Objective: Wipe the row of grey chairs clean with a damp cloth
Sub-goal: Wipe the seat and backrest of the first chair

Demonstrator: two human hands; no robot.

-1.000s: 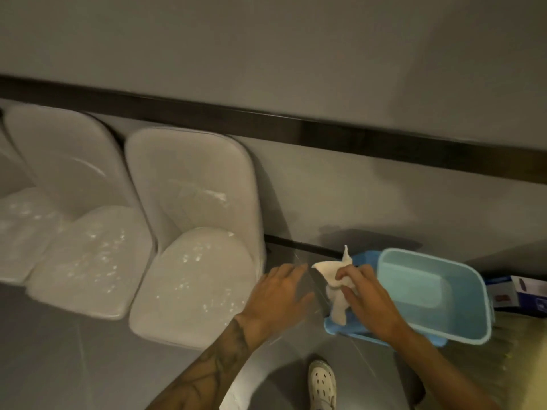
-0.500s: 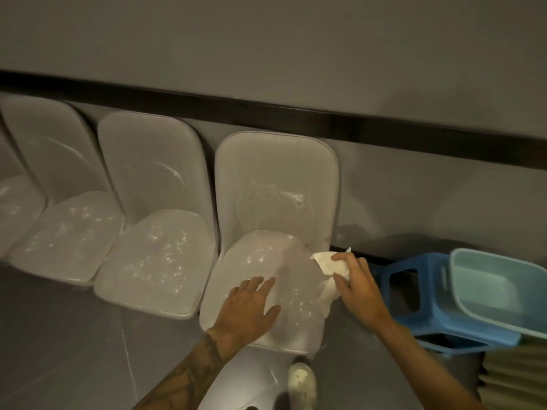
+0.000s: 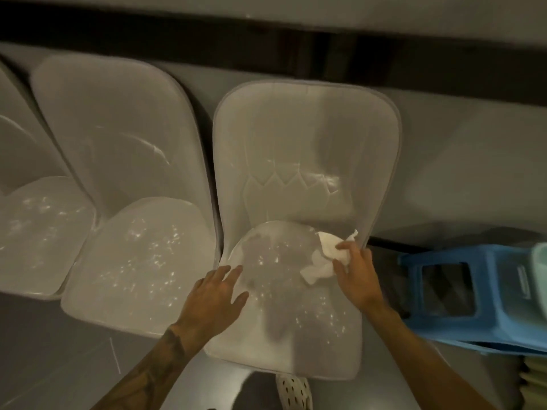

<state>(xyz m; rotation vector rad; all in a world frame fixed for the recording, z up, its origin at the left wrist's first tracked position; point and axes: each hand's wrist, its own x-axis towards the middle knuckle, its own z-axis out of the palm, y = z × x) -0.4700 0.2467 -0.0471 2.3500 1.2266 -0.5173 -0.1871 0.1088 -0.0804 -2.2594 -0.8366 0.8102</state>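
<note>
Clutching cloth (image 3: 322,258) on chair seat (image 3: 284,335) w/ R grip (image 3: 358,270); L grip (image 3: 217,294) released.

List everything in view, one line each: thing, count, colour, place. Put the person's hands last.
Chairs: three, grey, in a row against the wall: right chair, middle chair, left chair cut off by the frame.
Cloth: one, white, crumpled, at the back right of the right chair's seat.
Stool: one, blue, on the floor right of the right chair.
Basin: one, pale teal, at the right frame edge, above the stool.
Wall strip: one, dark, above the chairs.
Shoe: one, white with dark holes, below the right chair.
Left hand: one, fingers spread, at the left of the right chair's seat.
Right hand: one, grips the cloth.
</note>
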